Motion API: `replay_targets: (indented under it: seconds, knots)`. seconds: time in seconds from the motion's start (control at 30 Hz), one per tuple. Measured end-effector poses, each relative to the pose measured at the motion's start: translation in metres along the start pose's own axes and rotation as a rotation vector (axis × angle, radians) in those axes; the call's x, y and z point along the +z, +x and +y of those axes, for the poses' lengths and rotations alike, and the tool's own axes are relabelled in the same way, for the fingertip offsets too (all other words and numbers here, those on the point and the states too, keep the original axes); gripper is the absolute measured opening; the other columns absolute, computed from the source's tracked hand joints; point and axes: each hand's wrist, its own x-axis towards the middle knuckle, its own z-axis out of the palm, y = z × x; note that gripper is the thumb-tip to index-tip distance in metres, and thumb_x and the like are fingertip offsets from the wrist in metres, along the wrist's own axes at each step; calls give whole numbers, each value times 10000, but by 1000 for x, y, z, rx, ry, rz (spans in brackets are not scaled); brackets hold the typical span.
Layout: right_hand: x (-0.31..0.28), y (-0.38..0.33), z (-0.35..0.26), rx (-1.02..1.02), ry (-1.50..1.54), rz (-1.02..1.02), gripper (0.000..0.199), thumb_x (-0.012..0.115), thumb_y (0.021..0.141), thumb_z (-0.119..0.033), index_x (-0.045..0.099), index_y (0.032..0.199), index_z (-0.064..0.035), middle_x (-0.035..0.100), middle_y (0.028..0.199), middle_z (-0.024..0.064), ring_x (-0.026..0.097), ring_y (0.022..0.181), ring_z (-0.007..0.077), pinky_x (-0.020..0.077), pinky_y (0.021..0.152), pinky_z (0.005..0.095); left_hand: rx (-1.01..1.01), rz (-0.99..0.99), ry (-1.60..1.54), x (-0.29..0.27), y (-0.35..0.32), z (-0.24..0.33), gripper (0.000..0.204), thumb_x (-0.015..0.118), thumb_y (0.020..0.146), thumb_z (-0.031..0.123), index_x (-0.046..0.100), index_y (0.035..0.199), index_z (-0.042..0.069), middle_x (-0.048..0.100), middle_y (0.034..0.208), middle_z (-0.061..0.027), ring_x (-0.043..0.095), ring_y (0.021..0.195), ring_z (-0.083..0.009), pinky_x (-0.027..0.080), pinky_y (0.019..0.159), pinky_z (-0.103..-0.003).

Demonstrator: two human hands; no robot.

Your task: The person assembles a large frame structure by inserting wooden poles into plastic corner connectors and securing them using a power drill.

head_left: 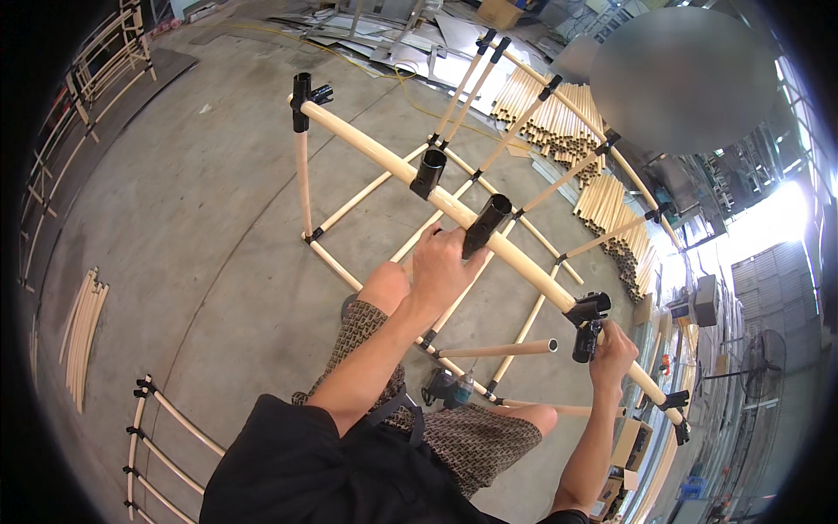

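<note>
Left hand (447, 265) clamps the black socket connector (488, 224), right hand (614, 356) the black joint (587, 308); keep the cream pipe (375, 154), slanting from far left to near right, steady when aligning both.

Caged fan (765, 367), yellow cable (401, 78) on grey floor (209, 175), cardboard box (500, 12)

Seen from above, the person's bare left hand (443, 266) is near the middle of the view, back upward, closed in a grip with the thumb on its right side; the left forearm (375, 348) slants up to it from the lower left. The right hand (614, 358), farther right and lower in view, is folded into a fist-like grip, its right forearm (592, 450) rising steeply from the lower edge. The two hands are well apart.
</note>
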Motion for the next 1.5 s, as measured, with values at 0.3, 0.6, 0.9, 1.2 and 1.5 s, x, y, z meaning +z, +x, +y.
replay_targets:
  seconds: [0.3,0.6,0.9,1.2,1.5]
  knots:
    - [-9,-1,-4,8,-14,-20,201,671,696,-1,636,878,-79,629,738,128,624,679,355,447,593,447,-115,256,5,7,5,-18,215,714,830,184,609,855,-2,660,694,-188,656,660,-398,532,653,-465]
    - [7,-5,5,53,37,-57,210,657,686,9,640,876,-81,631,735,129,628,688,359,460,614,441,-48,241,-84,1,11,-34,257,776,798,187,611,857,-1,657,697,-203,663,667,-409,511,599,-461]
    - [9,-4,2,42,14,-79,245,671,669,17,641,888,-87,632,735,122,623,671,347,459,608,432,8,229,9,-1,8,-35,234,746,846,182,612,904,-2,677,777,-208,674,702,-406,523,605,-464]
    - [19,-4,8,38,-3,-64,264,710,662,-15,646,905,-97,642,754,107,633,690,336,465,610,428,-98,28,-3,-11,14,-36,261,742,861,162,660,1017,-31,718,870,-208,704,843,-386,542,719,-440]
    - [20,-19,2,58,-35,-105,271,764,670,-110,641,911,-123,634,753,58,656,719,285,501,626,419,-88,164,-57,4,-1,-47,359,735,885,257,658,1098,-22,689,851,-252,678,807,-435,521,698,-488]
